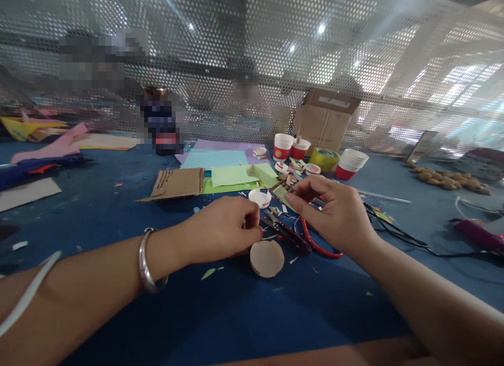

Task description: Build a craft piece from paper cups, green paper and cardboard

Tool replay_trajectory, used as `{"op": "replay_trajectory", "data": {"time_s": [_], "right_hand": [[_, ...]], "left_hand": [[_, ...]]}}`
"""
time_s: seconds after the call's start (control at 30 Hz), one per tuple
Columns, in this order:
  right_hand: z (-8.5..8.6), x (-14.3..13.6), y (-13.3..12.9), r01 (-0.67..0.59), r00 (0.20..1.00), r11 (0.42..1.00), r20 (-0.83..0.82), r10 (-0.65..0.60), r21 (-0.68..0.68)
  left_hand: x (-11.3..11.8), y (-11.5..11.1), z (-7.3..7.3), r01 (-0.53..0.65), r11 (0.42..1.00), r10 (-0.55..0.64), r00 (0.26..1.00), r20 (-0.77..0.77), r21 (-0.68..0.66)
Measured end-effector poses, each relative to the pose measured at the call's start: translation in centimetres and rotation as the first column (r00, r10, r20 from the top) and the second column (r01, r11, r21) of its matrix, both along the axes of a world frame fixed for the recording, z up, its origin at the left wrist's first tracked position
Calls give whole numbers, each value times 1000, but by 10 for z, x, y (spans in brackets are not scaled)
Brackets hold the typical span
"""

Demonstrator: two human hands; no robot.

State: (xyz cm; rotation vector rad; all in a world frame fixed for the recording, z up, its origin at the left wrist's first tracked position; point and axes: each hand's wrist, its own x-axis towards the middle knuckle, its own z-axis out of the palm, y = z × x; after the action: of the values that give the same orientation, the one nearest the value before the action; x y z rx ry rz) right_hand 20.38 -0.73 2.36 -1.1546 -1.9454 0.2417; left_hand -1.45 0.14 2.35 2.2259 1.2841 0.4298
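Note:
My left hand [226, 227], with a silver bangle at the wrist, is curled with thumb and fingers together above the blue table. Whatever it may hold is hidden behind the fingers. Just right of and below it lies a round cardboard disc [266, 259]. My right hand [333, 208] pinches a small cardboard piece with a pale green face [282, 196] between thumb and fingers. Beneath the hands are red-handled pliers [289, 234] and a curved red handle [315, 242]. A white cut cup base [259, 198] sits between the hands among paper scraps.
Behind the hands are a cardboard piece [179, 183], green paper [236, 175], paper cups [282, 147], stacked cups [352, 164] and yellow-green tape [324, 158]. Black cable [401, 240] runs right towards a purple tool [476, 233]. A perforated metal screen [220, 51] stands at the back.

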Motion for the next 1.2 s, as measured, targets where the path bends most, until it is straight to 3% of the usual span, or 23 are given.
{"op": "replay_trajectory", "data": {"time_s": [0.13, 0.27, 0.37, 0.47, 0.57, 0.67, 0.83, 0.97, 1.1, 1.2], "right_hand": [[-1, 1, 0, 2, 1000, 1000, 18, -2, 23], [-3, 2, 0, 10, 999, 999, 42, -12, 38], [-3, 1, 0, 15, 998, 998, 56, -18, 55], [-2, 1, -2, 16, 996, 993, 88, -26, 113], [-3, 0, -5, 22, 985, 975, 161, -59, 219], [-4, -2, -8, -2, 970, 957, 233, -68, 289], [-4, -4, -13, -80, 937, 937, 345, -44, 339], [-3, -6, -14, -137, 886, 914, 459, -60, 383], [-3, -7, -13, -180, 797, 890, 593, -118, 419], [-4, -9, -13, -201, 761, 873, 632, -147, 444]], "left_hand": [[0, -5, 4, 13, 1000, -8, 986, -165, 26], [2, -12, 9, 80, 996, -90, 957, -277, -50], [2, -10, 7, 73, 995, -83, 979, -184, -61], [3, -2, 1, 11, 999, -9, 999, 44, -52], [4, 5, -5, -117, 993, 118, 974, 192, -16], [6, 8, -8, -194, 977, 211, 944, 255, -91], [10, 9, -15, -231, 935, 345, 769, 538, -269], [17, 2, -16, -145, 920, 373, 617, 693, -365], [24, -7, -13, -53, 869, 467, 417, 780, -492], [26, -11, -11, 31, 829, 503, 393, 770, -558]]}}
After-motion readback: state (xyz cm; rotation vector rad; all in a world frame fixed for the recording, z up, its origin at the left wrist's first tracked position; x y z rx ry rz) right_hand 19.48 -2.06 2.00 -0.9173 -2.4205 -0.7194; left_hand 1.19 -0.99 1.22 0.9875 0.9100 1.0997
